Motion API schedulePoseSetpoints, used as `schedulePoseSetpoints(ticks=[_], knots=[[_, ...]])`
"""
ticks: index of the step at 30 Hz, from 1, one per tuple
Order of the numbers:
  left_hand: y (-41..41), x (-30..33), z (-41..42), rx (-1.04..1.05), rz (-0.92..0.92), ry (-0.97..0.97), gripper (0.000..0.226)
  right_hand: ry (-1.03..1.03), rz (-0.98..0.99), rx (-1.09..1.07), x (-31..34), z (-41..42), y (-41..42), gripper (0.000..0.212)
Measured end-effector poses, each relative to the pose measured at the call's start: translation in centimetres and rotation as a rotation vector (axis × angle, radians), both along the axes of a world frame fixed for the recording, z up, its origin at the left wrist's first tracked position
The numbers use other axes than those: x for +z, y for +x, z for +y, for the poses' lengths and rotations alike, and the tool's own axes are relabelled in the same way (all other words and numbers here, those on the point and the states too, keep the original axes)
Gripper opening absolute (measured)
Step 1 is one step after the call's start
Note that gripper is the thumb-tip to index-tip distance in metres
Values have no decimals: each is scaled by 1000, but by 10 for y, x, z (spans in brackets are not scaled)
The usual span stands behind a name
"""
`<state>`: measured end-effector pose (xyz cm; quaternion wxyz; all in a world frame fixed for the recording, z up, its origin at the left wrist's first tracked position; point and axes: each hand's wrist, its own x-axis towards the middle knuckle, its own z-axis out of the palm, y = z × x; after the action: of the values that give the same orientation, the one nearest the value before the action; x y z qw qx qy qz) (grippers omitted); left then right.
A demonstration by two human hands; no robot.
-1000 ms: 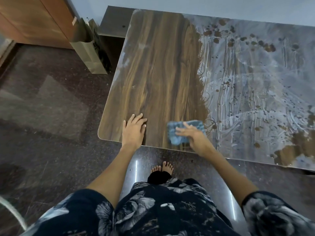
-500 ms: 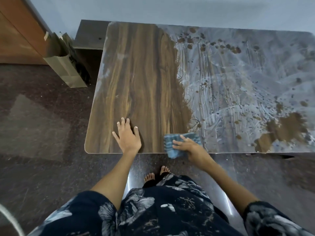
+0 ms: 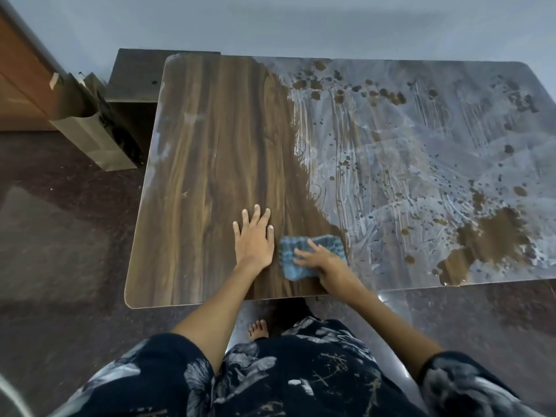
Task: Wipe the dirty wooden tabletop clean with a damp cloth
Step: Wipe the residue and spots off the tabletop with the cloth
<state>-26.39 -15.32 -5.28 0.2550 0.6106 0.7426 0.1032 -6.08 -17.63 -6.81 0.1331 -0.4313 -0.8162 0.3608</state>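
Observation:
The wooden tabletop (image 3: 210, 152) shows dark clean grain on its left half. Its right half is coated in a whitish smeared film (image 3: 421, 164) with brown spots and a brown puddle (image 3: 493, 245) near the front right edge. A blue checked cloth (image 3: 296, 251) lies on the table near the front edge, at the border of the clean and dirty areas. My right hand (image 3: 328, 263) presses flat on the cloth with its fingers spread. My left hand (image 3: 254, 236) rests flat on the clean wood just left of the cloth.
A brown paper bag (image 3: 96, 139) stands on the dark floor left of the table, beside a low dark cabinet (image 3: 135, 73). A wooden door (image 3: 18, 85) is at the far left. The wall runs behind the table. My bare foot (image 3: 257, 329) shows under the front edge.
The cloth and my right hand moved away from the front edge, farther onto the table. My left hand also slid forward over the clean wood, and my view rose.

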Motion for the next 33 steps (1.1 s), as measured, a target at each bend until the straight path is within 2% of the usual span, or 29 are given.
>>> schedulePoseSetpoints(ticks=[3, 5, 7, 10, 12, 14, 16, 18, 21, 23, 25, 27, 30, 32, 33], knots=[[10, -1, 23, 9, 13, -4, 47, -15, -74, 105, 3, 10, 47, 60], [16, -1, 38, 4, 20, -4, 47, 35, -108, 92, 7, 34, 71, 57], [23, 0, 55, -6, 21, -5, 48, 78, -91, -10, 9, 71, 82, 53], [32, 1, 82, -1, 36, -4, 47, 39, -10, -277, 14, 130, 62, 43], [36, 0, 101, 29, 39, -2, 47, 16, -37, -392, 19, 159, 31, 48], [35, -1, 119, 69, 48, -3, 47, -5, -73, -347, 14, 163, 3, 53], [31, -3, 138, 107, 62, 3, 47, -20, -14, -135, 2, 147, -4, 58], [26, -4, 154, 142, 73, 2, 47, -28, 53, 142, -9, 123, 15, 54], [22, -7, 169, 157, 104, 10, 47, -89, -2, 358, -1, 120, 59, 47], [22, -8, 178, 144, 124, 20, 48, -56, -56, 314, 6, 142, 84, 51], [22, -9, 185, 130, 136, 22, 48, -33, -125, 121, 9, 180, 92, 59], [20, -9, 194, 116, 148, 27, 48, 2, -126, -50, 14, 225, 78, 61], [17, -9, 210, 88, 175, 31, 48, 41, -134, -211, 17, 268, 24, 54], [15, -7, 222, 62, 191, 27, 48, 20, -102, -148, 17, 258, -7, 53], [13, -7, 228, 45, 202, 25, 48, 1, -53, -30, 15, 242, -14, 49]])
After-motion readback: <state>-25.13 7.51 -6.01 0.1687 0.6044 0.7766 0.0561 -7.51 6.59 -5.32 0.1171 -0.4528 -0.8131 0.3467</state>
